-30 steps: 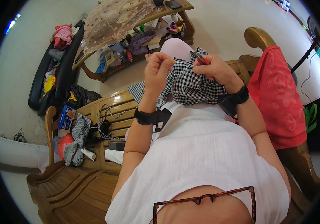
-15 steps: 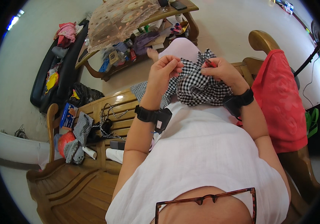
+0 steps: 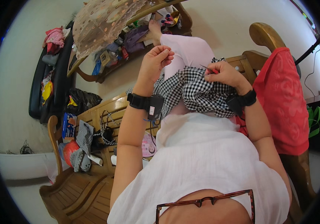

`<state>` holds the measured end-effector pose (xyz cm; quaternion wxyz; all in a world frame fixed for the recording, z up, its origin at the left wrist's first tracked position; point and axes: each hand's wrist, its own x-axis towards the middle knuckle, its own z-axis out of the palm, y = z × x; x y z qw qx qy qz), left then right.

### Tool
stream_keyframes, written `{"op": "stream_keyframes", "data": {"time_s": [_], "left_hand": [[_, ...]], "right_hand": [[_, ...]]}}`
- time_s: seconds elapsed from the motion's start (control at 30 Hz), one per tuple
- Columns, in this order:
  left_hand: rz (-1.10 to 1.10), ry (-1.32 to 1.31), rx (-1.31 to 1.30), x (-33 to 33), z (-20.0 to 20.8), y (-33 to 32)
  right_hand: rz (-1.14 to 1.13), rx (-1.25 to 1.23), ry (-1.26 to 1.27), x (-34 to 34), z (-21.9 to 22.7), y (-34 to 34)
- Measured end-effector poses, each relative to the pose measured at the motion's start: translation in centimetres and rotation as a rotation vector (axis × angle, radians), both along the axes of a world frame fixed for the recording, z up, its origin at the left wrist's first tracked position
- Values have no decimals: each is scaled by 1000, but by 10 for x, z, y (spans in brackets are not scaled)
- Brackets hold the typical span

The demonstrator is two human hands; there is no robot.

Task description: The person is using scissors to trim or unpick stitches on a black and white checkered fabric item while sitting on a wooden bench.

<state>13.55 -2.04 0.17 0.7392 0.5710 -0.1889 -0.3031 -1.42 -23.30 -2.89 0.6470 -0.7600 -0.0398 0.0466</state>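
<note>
The black-and-white checked cloth lies bunched on the person's lap, near the picture's centre. The left hand has risen toward twelve o'clock since a second ago, when it pressed on the fabric; now it is lifted clear, fingers pinched narrow, probably drawing a thread taut, though no thread can be made out. The right hand stays at two o'clock on the cloth, closed on a thin red-handled tool and the cloth edge. That lift suggests a stitch or a seam being pulled. At nine o'clock the wooden bench holds scattered clutter; a red garment hangs at three o'clock.
</note>
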Motion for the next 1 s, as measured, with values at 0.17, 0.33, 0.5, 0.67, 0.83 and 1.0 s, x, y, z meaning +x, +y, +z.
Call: {"op": "stream_keyframes", "data": {"time_s": [0.17, 0.33, 0.5, 0.67, 0.83, 1.0], "left_hand": [[22, -33, 22, 64, 16, -26], [43, -79, 186, 186, 6, -70], [151, -144, 295, 320, -9, -114], [370, -717, 441, 410, -29, -138], [405, -1188, 660, 418, -55, -126], [632, -821, 600, 366, -44, -107]], "right_hand": [[-91, -93, 17, 16, -34, -17], [-95, 45, 140, 35, -72, -19], [-34, 9, 133, 52, -98, -25], [-67, 44, 192, 62, -94, -45], [-59, 177, 260, 62, -99, -54], [-72, 84, 215, 54, -99, -49]]}}
